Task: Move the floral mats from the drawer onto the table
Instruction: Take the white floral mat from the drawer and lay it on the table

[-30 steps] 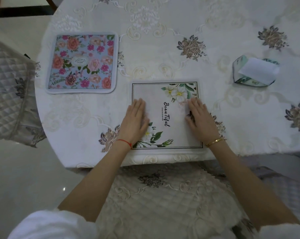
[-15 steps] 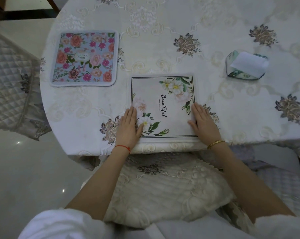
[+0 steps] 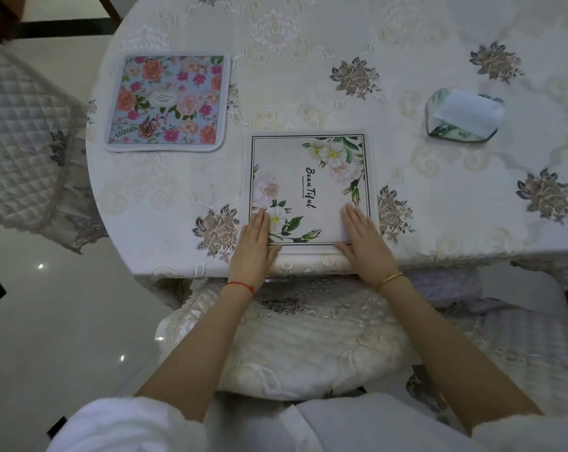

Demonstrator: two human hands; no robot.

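A white floral mat [image 3: 312, 177] with a black border and the word "Beautiful" lies flat near the front edge of the round table [image 3: 341, 34]. My left hand [image 3: 253, 246] rests flat on its near left corner, fingers together. On the near right corner lies my right hand [image 3: 364, 243], also flat. Neither hand grips anything. A second mat [image 3: 166, 102], blue with pink and orange flowers, lies at the table's left side. No drawer is in view.
A tissue pack [image 3: 465, 115] sits on the table at the right. A quilted chair seat [image 3: 292, 340] stands under the table's front edge below my arms. Another covered chair [image 3: 21, 141] is at the left. Shiny tiled floor [image 3: 47, 321] lies at the lower left.
Both hands have slid back across the white mat toward the table's front edge, from its middle to its near corners. The mat stays flat in place.
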